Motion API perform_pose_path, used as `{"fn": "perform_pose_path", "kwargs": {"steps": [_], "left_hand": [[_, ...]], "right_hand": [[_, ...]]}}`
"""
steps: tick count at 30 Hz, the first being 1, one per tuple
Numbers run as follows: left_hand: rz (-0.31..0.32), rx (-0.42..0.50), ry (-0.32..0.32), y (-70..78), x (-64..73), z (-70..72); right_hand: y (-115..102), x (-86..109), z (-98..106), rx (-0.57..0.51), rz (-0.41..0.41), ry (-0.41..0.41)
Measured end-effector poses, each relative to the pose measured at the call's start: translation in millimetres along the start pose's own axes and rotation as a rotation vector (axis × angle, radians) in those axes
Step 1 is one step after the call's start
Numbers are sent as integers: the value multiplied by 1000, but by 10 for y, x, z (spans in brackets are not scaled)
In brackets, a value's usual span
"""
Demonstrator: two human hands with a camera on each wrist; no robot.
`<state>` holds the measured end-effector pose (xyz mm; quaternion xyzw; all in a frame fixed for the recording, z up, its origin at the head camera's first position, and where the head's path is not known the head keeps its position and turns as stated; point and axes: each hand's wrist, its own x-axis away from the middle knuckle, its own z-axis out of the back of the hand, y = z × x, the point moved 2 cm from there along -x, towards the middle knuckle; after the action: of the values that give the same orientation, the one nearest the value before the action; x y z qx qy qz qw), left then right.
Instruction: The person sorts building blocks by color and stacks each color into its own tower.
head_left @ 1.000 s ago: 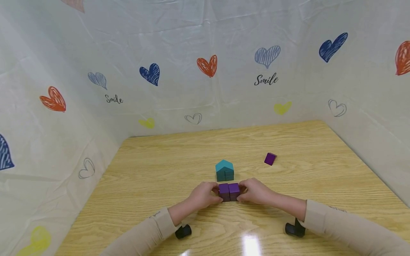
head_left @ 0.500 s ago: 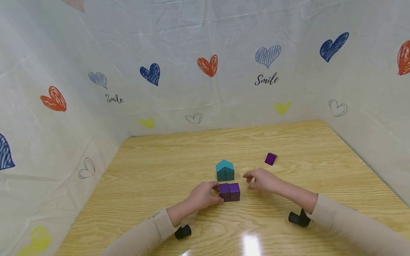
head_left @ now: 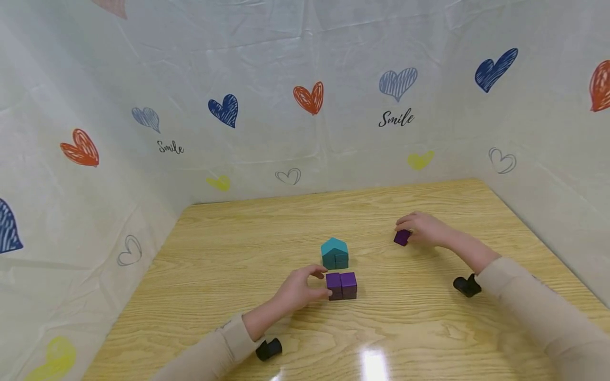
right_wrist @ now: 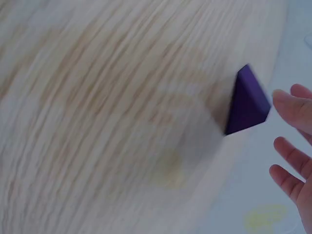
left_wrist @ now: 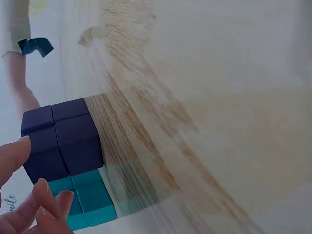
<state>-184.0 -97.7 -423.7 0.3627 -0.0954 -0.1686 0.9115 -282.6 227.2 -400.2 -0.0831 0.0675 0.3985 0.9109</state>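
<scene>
Two short stacks of purple blocks (head_left: 342,286) stand side by side in the middle of the table. My left hand (head_left: 296,288) is at their left side, its fingers parted. In the left wrist view the thumb tip overlaps the edge of the purple blocks (left_wrist: 78,141); I cannot tell whether it touches. Just behind stands a teal house shape (head_left: 334,254) of blocks with a peaked top. At the right, my right hand (head_left: 424,228) reaches over a purple triangular block (head_left: 402,237). Seen from the right wrist, its fingers are spread beside this triangular block (right_wrist: 247,105), not closed round it.
The wooden table (head_left: 248,233) reaches back to a pale sheet (head_left: 352,153) printed with hearts, which also hangs at both sides. Black wrist mounts (head_left: 269,349) sit under both forearms.
My right hand has left the right side of the purple stacks and moved right and back to the triangular block. My left hand has loosened from the stacks, which stay in place.
</scene>
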Motion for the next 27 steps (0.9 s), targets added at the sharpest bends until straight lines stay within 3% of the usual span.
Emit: {"fn": "perform_pose_path", "kwargs": {"steps": [6, 16, 27], "left_hand": [[-43, 44, 32, -6, 19, 11], [-54, 120, 34, -5, 32, 11], [-41, 146, 23, -6, 23, 6]], "right_hand": [[150, 56, -50, -113, -16, 18], [196, 51, -109, -228, -189, -44], [231, 59, -167, -301, -229, -33]]}}
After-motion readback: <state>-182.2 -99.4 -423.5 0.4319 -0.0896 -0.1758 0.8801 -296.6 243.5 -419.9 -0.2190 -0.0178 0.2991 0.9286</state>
